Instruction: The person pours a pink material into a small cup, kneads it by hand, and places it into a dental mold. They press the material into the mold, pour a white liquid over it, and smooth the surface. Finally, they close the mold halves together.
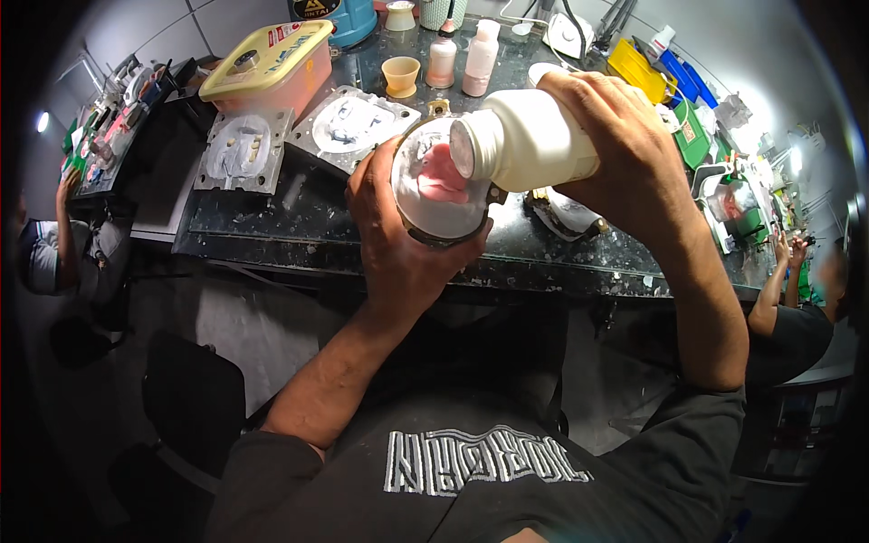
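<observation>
My left hand [396,240] is closed round the side of a round metal dental flask half [445,219] filled with white plaster, tipped toward me above the table's front edge. Pink material [441,176] lies in the hollow of the plaster. From the right, my right hand [625,136] grips a large white plastic bottle [548,140]. The bottle is tilted almost level, its uncapped mouth over the flask's right side and partly covering the pink material. Whether anything flows out of the bottle cannot be made out.
Two square metal flask halves with plaster [240,154] lie at left, beside a yellow-lidded box [267,63]. Behind stand a yellow cup [401,77] and two small pinkish bottles [480,59]. Another plaster piece [570,215] sits under my right wrist. Co-workers [810,299] sit at both sides.
</observation>
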Demonstrator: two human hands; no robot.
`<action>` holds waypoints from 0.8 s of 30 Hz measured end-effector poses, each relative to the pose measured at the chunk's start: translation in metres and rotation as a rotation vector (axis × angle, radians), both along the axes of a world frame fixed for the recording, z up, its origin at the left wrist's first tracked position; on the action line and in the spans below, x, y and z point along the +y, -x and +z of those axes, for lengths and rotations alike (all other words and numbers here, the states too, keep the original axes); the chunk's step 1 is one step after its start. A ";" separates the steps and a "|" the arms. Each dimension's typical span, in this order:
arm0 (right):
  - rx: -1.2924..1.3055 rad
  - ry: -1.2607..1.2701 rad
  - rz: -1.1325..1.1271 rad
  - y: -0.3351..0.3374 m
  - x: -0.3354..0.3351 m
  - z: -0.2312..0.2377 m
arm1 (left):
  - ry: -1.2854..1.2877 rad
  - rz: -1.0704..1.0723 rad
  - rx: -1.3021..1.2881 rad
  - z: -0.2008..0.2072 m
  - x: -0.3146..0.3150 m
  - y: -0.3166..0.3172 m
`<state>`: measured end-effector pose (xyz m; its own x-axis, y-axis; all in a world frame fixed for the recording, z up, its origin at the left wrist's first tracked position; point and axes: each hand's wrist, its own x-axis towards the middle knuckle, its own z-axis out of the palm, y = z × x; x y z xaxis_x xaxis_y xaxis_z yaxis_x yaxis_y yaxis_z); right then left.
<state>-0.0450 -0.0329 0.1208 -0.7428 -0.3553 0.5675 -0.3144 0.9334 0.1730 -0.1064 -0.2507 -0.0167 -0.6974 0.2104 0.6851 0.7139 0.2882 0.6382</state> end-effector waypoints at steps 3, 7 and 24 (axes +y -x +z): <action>0.001 -0.015 0.001 0.003 -0.004 -0.001 | -0.012 0.009 -0.033 0.000 -0.001 -0.001; -0.013 -0.021 -0.004 0.004 -0.009 0.004 | -0.038 -0.019 -0.053 -0.003 -0.001 0.001; 0.015 -0.038 0.023 0.011 -0.016 0.006 | -0.066 -0.031 0.064 -0.012 -0.001 0.005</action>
<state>-0.0561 -0.0491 0.1269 -0.7260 -0.3932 0.5643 -0.3324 0.9189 0.2125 -0.1113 -0.2516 -0.0283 -0.6455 0.1843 0.7412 0.7618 0.2243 0.6077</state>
